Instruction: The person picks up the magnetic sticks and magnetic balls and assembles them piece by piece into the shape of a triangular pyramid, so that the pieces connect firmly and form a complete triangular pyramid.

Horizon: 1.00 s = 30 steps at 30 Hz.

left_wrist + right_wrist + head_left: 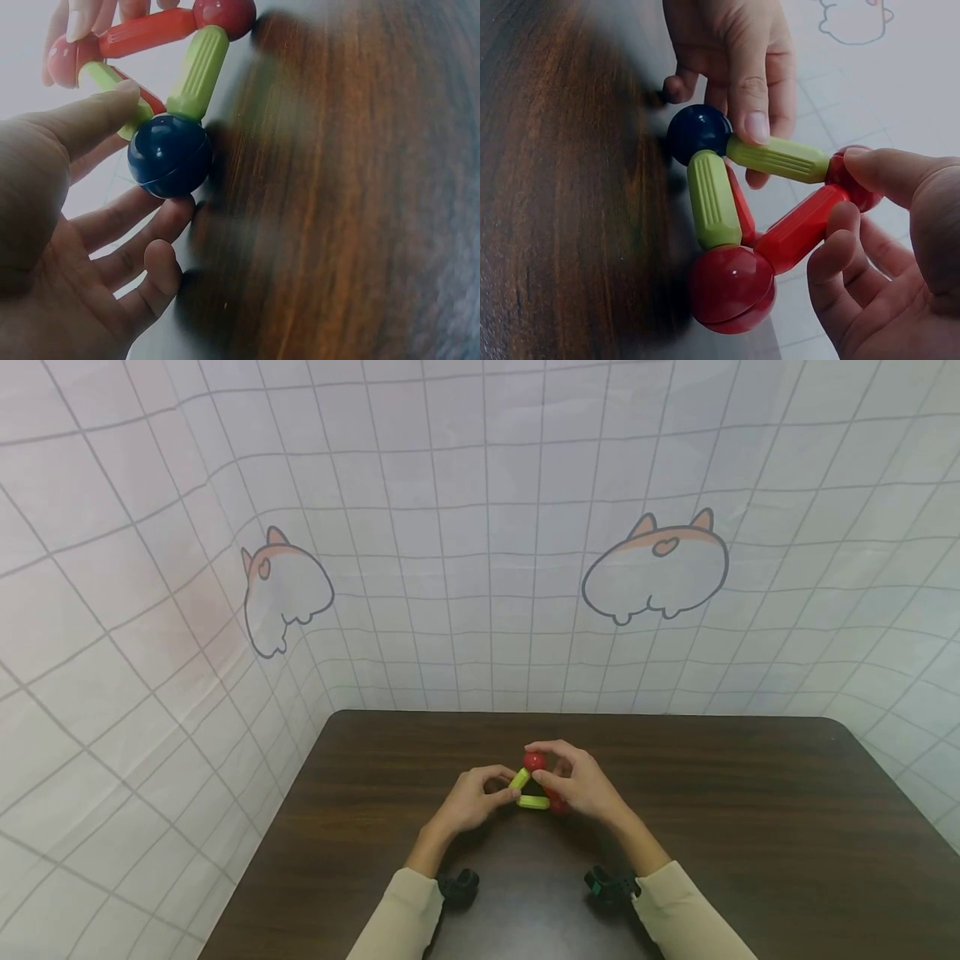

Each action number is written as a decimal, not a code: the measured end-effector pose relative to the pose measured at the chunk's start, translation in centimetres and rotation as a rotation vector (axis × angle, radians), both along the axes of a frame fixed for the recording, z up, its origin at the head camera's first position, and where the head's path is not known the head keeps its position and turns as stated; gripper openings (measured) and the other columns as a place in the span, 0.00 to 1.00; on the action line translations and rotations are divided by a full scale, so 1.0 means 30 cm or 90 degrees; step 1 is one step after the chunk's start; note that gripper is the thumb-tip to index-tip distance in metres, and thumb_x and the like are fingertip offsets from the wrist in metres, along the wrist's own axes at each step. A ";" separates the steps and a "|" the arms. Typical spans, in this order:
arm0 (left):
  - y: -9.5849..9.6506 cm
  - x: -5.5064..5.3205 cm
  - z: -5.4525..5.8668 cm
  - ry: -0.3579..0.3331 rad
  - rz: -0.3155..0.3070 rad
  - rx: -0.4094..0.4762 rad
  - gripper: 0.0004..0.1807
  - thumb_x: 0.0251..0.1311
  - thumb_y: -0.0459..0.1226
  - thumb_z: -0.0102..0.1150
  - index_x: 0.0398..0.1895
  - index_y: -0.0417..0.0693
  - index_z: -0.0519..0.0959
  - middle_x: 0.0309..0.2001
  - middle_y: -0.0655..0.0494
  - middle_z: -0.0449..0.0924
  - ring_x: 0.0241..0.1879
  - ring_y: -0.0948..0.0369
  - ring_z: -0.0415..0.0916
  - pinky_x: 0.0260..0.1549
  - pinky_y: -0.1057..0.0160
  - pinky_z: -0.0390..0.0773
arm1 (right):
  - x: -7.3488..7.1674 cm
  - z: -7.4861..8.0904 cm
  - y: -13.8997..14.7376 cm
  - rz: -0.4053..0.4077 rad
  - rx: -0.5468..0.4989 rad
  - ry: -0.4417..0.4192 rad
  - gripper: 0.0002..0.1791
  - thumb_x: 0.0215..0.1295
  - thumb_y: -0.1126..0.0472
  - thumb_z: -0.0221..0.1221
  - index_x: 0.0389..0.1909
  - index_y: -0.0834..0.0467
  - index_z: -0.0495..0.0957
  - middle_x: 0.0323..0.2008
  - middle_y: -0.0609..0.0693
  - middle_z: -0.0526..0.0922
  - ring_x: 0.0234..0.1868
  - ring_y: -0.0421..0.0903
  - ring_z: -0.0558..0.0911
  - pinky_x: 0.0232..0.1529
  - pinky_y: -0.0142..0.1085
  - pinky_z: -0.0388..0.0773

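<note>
A frame of rods and balls, like a magnetic building toy, stands on the table between both hands. My left hand (467, 803) pinches a slanted green rod (780, 160) near the navy blue ball (171, 156). From the right, my right hand (590, 787) holds the top red ball (534, 761) between thumb and fingers. A lower green rod (713, 199) runs from the blue ball to a second red ball (733, 289). Between the two red balls slopes a red rod (801, 227). Another red rod (740, 206) shows partly behind the lower green one.
The dark wood table (720, 827) reaches out on both sides of the hands. Behind it hangs a white grid-patterned cloth (465, 568) with corgi drawings. Black wrist cameras sit on the left wrist (459, 888) and the right wrist (611, 885).
</note>
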<state>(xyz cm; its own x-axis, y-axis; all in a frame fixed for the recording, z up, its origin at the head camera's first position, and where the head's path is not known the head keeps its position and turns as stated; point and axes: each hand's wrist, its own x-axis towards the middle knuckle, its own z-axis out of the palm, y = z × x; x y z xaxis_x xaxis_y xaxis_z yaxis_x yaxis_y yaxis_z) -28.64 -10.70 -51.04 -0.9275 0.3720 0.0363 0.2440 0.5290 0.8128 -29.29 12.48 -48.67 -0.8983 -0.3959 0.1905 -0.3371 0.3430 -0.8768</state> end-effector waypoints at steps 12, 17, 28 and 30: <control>-0.005 -0.009 -0.008 0.014 -0.003 -0.014 0.15 0.66 0.46 0.67 0.53 0.55 0.84 0.48 0.56 0.86 0.35 0.62 0.77 0.32 0.63 0.77 | -0.011 -0.004 0.039 0.007 0.065 0.013 0.30 0.65 0.63 0.69 0.68 0.53 0.73 0.55 0.60 0.77 0.28 0.41 0.79 0.26 0.33 0.75; -0.018 -0.012 -0.009 0.014 -0.004 -0.029 0.19 0.60 0.42 0.73 0.54 0.54 0.83 0.44 0.57 0.85 0.36 0.63 0.77 0.34 0.64 0.77 | -0.019 -0.008 0.070 0.012 0.113 -0.001 0.26 0.65 0.61 0.69 0.63 0.57 0.74 0.55 0.62 0.77 0.31 0.43 0.79 0.28 0.34 0.77; -0.014 -0.011 -0.012 0.019 0.021 -0.032 0.20 0.59 0.42 0.74 0.54 0.54 0.83 0.40 0.58 0.84 0.35 0.64 0.77 0.33 0.65 0.77 | -0.047 -0.034 0.127 0.045 0.196 -0.014 0.14 0.63 0.58 0.70 0.46 0.57 0.80 0.39 0.51 0.82 0.31 0.42 0.76 0.31 0.35 0.75; -0.012 -0.011 -0.011 0.018 0.025 -0.034 0.20 0.59 0.42 0.74 0.55 0.54 0.82 0.40 0.58 0.84 0.34 0.64 0.76 0.33 0.65 0.76 | -0.049 -0.036 0.133 0.058 0.193 -0.022 0.13 0.64 0.57 0.70 0.46 0.57 0.80 0.37 0.50 0.82 0.30 0.43 0.76 0.30 0.35 0.75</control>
